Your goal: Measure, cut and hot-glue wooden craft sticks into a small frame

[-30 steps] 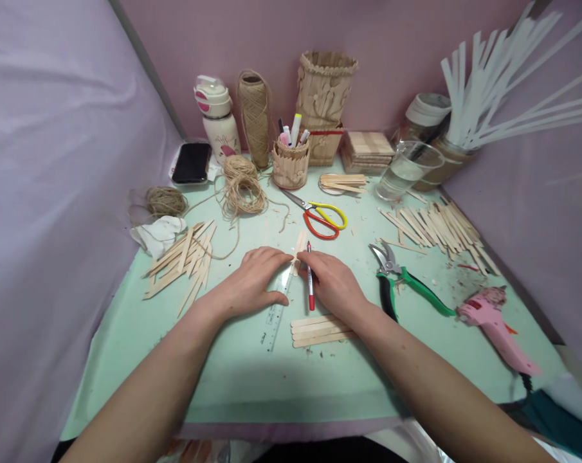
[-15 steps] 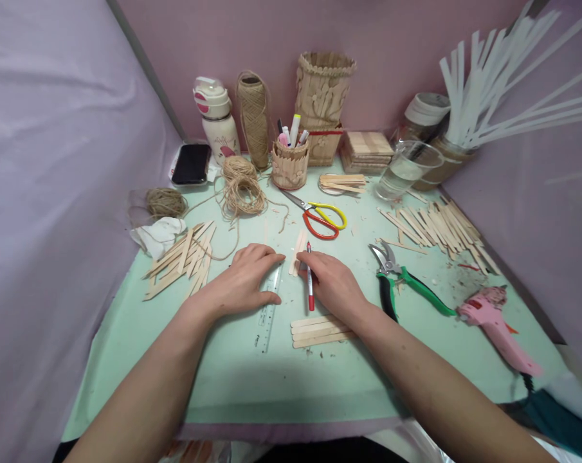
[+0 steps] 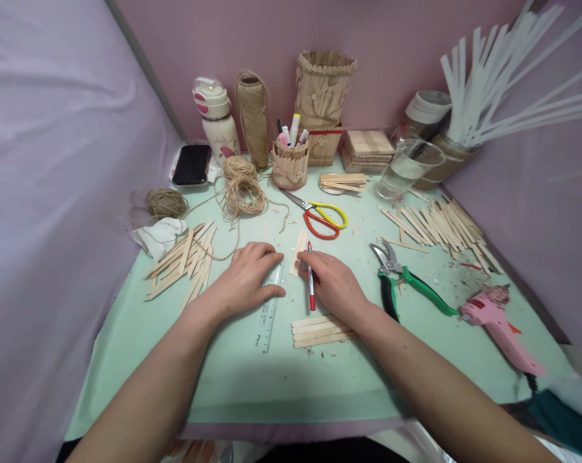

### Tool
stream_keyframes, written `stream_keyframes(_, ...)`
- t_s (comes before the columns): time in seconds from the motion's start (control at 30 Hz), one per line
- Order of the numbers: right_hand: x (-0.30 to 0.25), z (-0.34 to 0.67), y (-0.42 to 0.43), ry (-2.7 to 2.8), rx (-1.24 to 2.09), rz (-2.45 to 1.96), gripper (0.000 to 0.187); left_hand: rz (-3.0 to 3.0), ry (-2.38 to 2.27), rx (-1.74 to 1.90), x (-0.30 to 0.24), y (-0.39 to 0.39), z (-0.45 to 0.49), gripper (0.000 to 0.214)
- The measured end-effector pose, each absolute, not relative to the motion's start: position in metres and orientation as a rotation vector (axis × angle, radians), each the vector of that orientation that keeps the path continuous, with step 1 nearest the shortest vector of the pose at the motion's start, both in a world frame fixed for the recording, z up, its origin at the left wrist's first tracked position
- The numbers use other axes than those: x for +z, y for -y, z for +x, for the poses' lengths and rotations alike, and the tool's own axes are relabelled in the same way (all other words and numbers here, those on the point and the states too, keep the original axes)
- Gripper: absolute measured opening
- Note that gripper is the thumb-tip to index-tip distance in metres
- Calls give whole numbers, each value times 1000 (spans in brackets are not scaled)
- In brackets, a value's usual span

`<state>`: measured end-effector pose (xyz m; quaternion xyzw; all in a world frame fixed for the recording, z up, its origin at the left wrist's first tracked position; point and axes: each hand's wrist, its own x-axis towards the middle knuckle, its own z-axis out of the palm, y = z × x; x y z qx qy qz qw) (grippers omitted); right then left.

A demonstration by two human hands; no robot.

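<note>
My left hand [image 3: 246,278] lies flat with fingers spread on a clear plastic ruler [image 3: 267,316] on the mint-green table [image 3: 233,373]. My right hand [image 3: 335,283] grips a red pen [image 3: 310,281], its tip pointing away toward a loose wooden craft stick [image 3: 298,252] just beyond my fingers. Three craft sticks [image 3: 319,330] lie side by side under my right wrist. The ruler runs from under my left fingers toward me.
Red and yellow scissors [image 3: 322,219] lie behind my hands, green-handled pruners [image 3: 400,281] and a pink glue gun [image 3: 498,323] to the right. Stick piles sit at left [image 3: 182,258] and right [image 3: 440,226]. Twine coils [image 3: 242,191], a phone [image 3: 191,164], a glass [image 3: 404,169] line the back.
My left hand has slid the ruler a little to the left, away from the loose stick. My right hand with the pen has stayed in place.
</note>
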<state>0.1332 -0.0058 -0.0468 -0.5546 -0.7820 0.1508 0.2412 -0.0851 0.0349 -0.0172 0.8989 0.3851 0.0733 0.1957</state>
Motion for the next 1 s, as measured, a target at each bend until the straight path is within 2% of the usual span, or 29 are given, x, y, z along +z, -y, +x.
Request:
stream_keyframes(0.13,-46,132,6,2128,416,-1527,27,2423,-1172,173,-18,-36,-88,67)
stream_keyframes(0.53,-46,133,5,2146,405,-1515,26,2165,-1141,225,-19,-36,-85,69)
stream_keyframes(0.77,-45,132,5,2139,443,-1512,26,2239,-988,360,-22,-39,-79,65)
stream_keyframes(1.0,-42,133,5,2142,455,-1511,23,1770,-995,529,-29,-37,-73,52)
